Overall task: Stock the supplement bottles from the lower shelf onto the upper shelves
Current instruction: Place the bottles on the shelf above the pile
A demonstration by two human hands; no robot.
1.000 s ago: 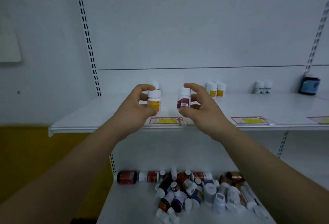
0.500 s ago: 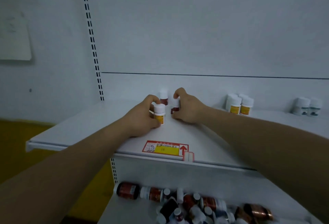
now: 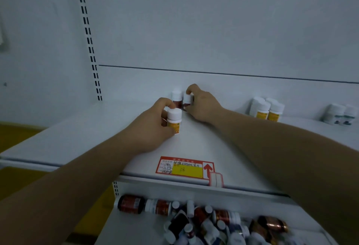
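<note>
Head view looks across the white upper shelf [image 3: 77,139], with the lower shelf [image 3: 120,227] beneath its front edge carrying a loose heap of bottles [image 3: 204,223], most lying on their sides and not yet stocked. Both arms reach over the front edge toward the back wall. The left grip [image 3: 149,130] is clenched round a yellow-labelled bottle [image 3: 174,120], fingers by the white cap. The bottle is upright, about midway between the front edge and the back; I cannot tell whether its base is down on the shelf. The right grip [image 3: 204,106] pinches a red-labelled bottle [image 3: 188,100] near the back wall, just beside a standing bottle [image 3: 176,97] that looks to be the same kind. To do this well, I judge each base should sit flat before the fingers let go. The red one should go snug beside its twin without tipping it, with labels turned toward the front edge. The yellow one looks better matched with the cluster of yellow-labelled bottles [image 3: 266,108] toward the right end than with the red pair. The price tag [image 3: 186,168] at the front edge is too small to read and settle that.
</note>
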